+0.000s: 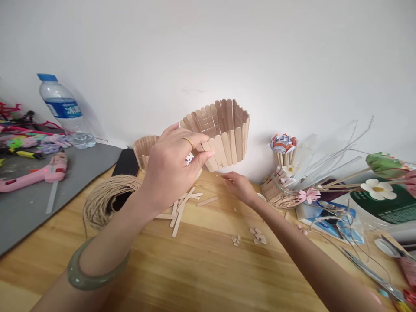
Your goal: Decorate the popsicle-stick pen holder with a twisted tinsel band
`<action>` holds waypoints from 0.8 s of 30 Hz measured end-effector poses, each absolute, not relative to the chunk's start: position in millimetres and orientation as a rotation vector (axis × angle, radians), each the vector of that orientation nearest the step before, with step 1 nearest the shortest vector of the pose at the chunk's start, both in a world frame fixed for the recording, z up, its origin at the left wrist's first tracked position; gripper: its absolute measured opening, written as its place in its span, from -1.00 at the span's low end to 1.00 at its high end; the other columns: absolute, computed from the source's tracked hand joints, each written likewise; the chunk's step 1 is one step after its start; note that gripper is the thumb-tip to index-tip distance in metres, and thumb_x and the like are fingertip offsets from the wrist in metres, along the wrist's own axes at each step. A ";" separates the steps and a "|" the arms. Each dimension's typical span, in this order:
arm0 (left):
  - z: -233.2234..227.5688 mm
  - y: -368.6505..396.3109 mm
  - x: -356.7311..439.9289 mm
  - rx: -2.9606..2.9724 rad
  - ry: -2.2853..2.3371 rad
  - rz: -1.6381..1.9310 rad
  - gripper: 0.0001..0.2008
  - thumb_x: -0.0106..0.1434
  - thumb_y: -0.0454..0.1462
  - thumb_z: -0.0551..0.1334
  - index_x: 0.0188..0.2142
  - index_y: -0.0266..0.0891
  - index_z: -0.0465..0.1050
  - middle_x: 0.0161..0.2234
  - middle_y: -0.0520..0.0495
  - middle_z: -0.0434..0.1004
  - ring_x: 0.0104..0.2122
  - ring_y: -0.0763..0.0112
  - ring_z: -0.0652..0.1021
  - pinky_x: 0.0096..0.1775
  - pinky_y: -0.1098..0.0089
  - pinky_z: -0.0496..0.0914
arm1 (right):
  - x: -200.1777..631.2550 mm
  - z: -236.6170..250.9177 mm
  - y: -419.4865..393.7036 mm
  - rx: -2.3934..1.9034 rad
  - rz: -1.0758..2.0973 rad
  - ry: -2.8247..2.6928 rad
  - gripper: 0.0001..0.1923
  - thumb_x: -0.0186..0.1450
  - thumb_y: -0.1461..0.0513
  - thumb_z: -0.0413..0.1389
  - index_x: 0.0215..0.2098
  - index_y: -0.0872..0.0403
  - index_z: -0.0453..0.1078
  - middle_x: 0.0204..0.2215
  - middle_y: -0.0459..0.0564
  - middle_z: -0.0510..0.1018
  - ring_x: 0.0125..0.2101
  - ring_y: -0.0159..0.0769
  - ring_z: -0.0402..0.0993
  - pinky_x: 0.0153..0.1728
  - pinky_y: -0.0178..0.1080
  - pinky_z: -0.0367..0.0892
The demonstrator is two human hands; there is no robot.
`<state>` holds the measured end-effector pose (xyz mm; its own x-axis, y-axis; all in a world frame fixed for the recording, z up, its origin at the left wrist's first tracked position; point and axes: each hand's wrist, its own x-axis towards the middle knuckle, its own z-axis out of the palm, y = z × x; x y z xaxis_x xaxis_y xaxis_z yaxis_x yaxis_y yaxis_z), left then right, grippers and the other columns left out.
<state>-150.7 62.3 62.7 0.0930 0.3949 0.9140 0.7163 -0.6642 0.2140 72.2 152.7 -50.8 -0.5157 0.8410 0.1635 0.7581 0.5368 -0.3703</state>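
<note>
Our left hand (173,162) is raised above the wooden table (201,268), fingers curled over the near rim of a basket of ice-lolly sticks (221,132), thumb side hidden behind it, so we hold the basket up in the air, tilted with its open mouth turned toward us. A gold ring sits on one finger and a grey-green bangle (92,275) circles that wrist. Our right hand (238,186) lies lower and to the right of the left, flat and loosely open with the fingers stretched toward the wall, holding nothing that we can see; whether its fingertips touch the table we cannot tell. Just below the left hand a few loose sticks (182,208) lie scattered on the wood, and small cut stick ends (256,237) lie near the right forearm. Left of the left wrist sits a coil of jute twine (104,197), and beyond it a pink glue gun (35,175) rests on a grey mat (29,208) near a water bottle (65,110). Behind the left hand a second stick basket (144,149) stands by the wall. Right of the right hand are paper flowers (378,188).
</note>
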 end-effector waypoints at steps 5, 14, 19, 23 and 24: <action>60.9 66.0 -149.9 -2.069 -1.096 -1.587 -0.89 0.10 -0.41 0.24 -0.36 -0.21 0.38 -0.50 0.09 0.48 -0.40 0.42 0.50 -0.01 0.19 0.34 | 91.0 -47.6 134.7 -1.403 0.504 -2.556 -0.82 0.28 0.19 0.05 -0.27 0.17 0.37 -0.34 -0.06 0.49 -0.38 -0.38 0.44 -0.33 -0.21 0.38; 55.5 67.3 -147.2 -2.109 -1.090 -1.551 -0.86 0.11 -0.40 0.24 -0.35 -0.14 0.38 -0.50 0.10 0.49 -0.39 0.40 0.52 0.00 0.15 0.33 | 55.2 -33.9 120.2 -1.446 0.513 -2.599 -0.80 0.30 0.28 -0.01 -0.15 0.01 0.40 -0.22 -0.10 0.55 -0.24 -0.42 0.45 -0.21 -0.36 0.32; 55.7 68.1 -148.1 -2.112 -1.090 -1.546 -0.88 0.13 -0.37 0.23 -0.33 -0.14 0.39 -0.47 0.05 0.50 -0.39 0.36 0.52 0.00 0.12 0.34 | 126.8 -18.7 120.4 -1.935 0.198 -2.505 -0.77 0.30 0.19 0.03 -0.13 0.13 0.34 -0.14 0.02 0.45 -0.19 -0.26 0.42 -0.17 -0.08 0.34; 54.2 68.9 -146.0 -2.121 -1.070 -1.540 -0.89 0.13 -0.38 0.23 -0.34 -0.17 0.39 -0.47 0.05 0.50 -0.39 0.38 0.53 0.02 0.14 0.33 | 149.9 -27.7 102.6 -2.040 0.097 -2.510 -0.79 0.27 0.21 0.05 -0.14 0.13 0.35 -0.16 0.03 0.45 -0.16 -0.22 0.39 -0.14 -0.06 0.30; 53.8 68.7 -145.4 -2.122 -1.070 -1.545 -0.89 0.12 -0.39 0.23 -0.34 -0.18 0.39 -0.48 0.05 0.50 -0.40 0.39 0.53 0.02 0.14 0.33 | 150.0 -30.0 99.8 -2.041 0.083 -2.497 -0.80 0.25 0.24 0.08 -0.17 0.14 0.36 -0.19 0.06 0.47 -0.15 -0.18 0.39 -0.14 -0.05 0.29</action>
<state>-145.4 68.7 53.8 0.1413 0.3874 0.9110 0.7169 -0.6747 0.1757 150.0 99.8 -30.0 -0.1973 0.9755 -0.0976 0.9798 0.1995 0.0135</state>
